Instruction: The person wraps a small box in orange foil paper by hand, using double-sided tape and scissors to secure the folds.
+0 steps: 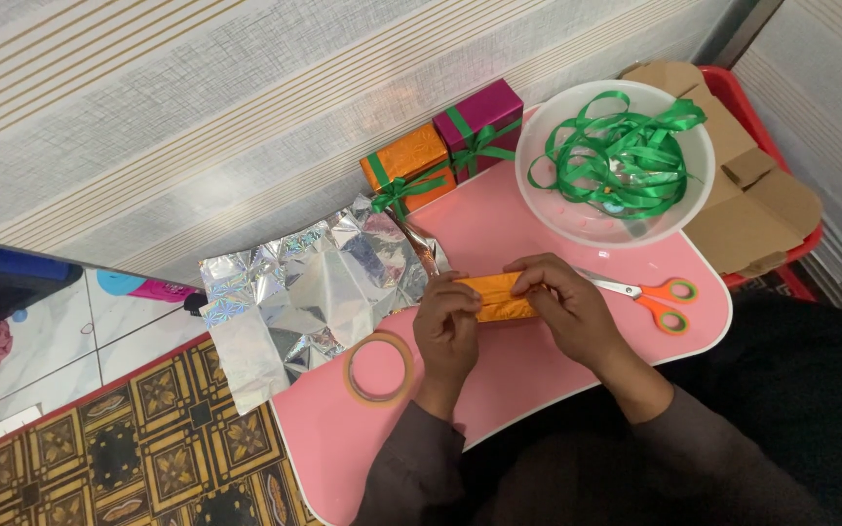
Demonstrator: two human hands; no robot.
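Both my hands hold a small box wrapped in shiny orange paper (497,296) over the pink table (509,375). My left hand (446,326) grips its left end with fingers curled over the paper. My right hand (563,302) pinches the right end from above. The box lies flat on the table between them.
A tape ring (379,367) lies left of my left hand. Silver holographic wrap (309,292) hangs off the table's left edge. Orange-handled scissors (650,294) lie to the right. Behind are an orange gift box (409,168), a magenta gift box (480,119), a clear bowl of green ribbon (616,161) and cardboard pieces in a red tray (757,190).
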